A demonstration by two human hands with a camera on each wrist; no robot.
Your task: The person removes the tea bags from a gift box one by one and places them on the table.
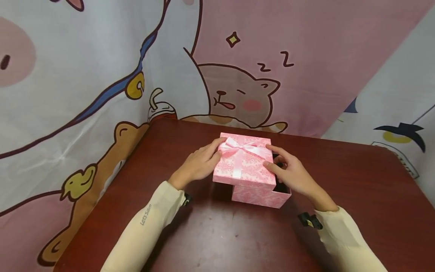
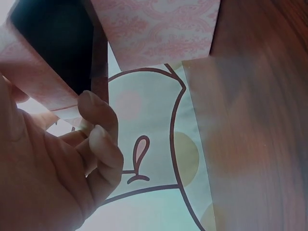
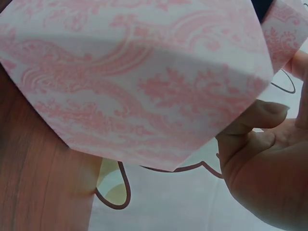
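A pink patterned lid (image 1: 249, 168) with a ribbon bow (image 1: 242, 147) sits shifted to the left over a matching gift box (image 1: 256, 197), tilted slightly. The box's dark inside shows along the right. My left hand (image 1: 198, 163) grips the lid's left edge; the left wrist view shows curled fingertips near the dark underside of the lid (image 2: 45, 79). On the opposite edge, my right hand (image 1: 295, 175) holds the lid between thumb and fingers. In the right wrist view the box's outer wall (image 3: 134, 91) fills most of the picture, beside the right thumb (image 3: 260, 115).
The box stands on a reddish-brown wooden table (image 1: 210, 241). A cartoon-printed cloth (image 1: 306, 75) hangs behind the table and along its left side. Dark wrist cameras (image 1: 310, 221) sit at both cuffs.
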